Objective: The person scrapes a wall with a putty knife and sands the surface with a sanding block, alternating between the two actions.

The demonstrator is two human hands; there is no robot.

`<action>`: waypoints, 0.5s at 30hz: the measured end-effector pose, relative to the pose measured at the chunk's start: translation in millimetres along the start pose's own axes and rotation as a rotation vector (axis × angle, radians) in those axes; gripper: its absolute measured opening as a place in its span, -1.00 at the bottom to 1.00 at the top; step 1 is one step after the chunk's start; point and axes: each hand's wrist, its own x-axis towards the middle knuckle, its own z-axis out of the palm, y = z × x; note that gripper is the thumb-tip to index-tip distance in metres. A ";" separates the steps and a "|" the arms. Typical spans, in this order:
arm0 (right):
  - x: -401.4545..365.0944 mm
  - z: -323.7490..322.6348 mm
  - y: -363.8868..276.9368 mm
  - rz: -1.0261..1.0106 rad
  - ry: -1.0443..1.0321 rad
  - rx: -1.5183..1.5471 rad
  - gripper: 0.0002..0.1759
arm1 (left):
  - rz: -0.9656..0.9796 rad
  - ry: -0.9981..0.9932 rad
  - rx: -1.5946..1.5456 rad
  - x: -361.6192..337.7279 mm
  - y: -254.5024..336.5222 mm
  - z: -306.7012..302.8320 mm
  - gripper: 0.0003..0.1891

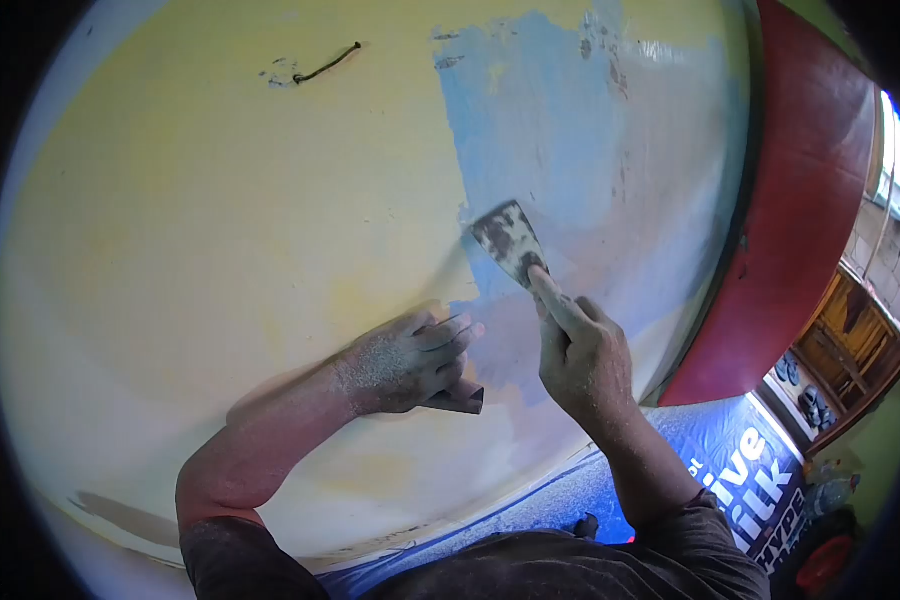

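The curved panel (200, 200) fills most of my view, pale and yellowish on the left, with a ragged-edged light blue patch (560, 120) running into greyish lilac toward the right. Small dark scuffs mark its upper part, near a short dark cord (327, 65). In front of the blue area is my putty knife (508, 240), its flared blade blotched dark and pale, the wide edge pointing up and left. My right hand (587, 360) grips it from below, a finger extended along the base of the blade. My left hand (415, 362), dusty at the wrist, reaches across from the lower left, fingers curled around a brownish folded sheet (465, 400) beside the panel's surface; I can't tell how firmly it presses. A red panel (790, 200) curves along the right.
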 end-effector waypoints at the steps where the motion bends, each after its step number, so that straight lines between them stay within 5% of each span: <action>1: 11.4 1.8 -4.8 -0.014 0.018 0.003 -0.53 | -0.001 0.005 0.018 0.4 0.1 -2.8 -0.63; 15: 24.6 -3.7 -5.5 -0.023 0.012 0.008 -0.46 | 0.010 0.048 -0.009 -4.3 1.0 -1.9 -0.56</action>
